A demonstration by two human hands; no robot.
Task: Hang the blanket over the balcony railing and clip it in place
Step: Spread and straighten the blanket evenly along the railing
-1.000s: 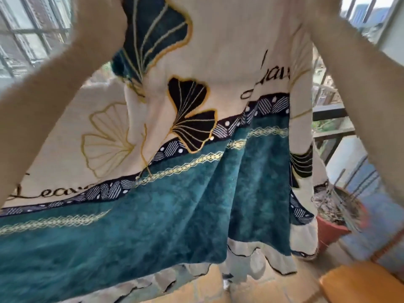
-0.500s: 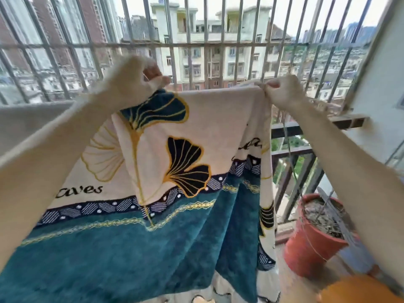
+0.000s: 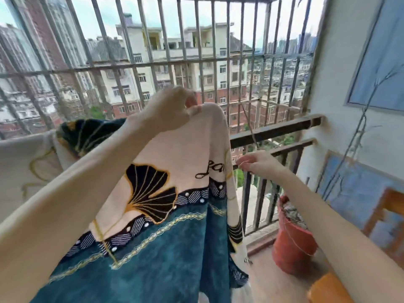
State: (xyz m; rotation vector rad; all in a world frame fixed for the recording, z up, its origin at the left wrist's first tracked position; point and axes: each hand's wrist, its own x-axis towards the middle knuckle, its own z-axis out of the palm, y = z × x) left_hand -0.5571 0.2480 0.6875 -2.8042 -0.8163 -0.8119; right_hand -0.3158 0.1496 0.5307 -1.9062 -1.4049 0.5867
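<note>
Pinching the blanket [image 3: 166, 193] by its top edge, the left hand [image 3: 172, 110] lifts it above the railing [image 3: 275, 130], while farther left the cloth drapes over the rail. The right hand [image 3: 260, 166] curls at the blanket's right hem, but I cannot tell whether it holds cloth.

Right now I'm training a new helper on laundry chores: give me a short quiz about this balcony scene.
1. True or false: the left hand grips the blanket by its top edge.
2. The pot stands: A left of the blanket, B right of it, C on it.
3. Which is higher, the left hand or the right hand?
Key: 1 true; 2 B; 3 left hand.
</note>
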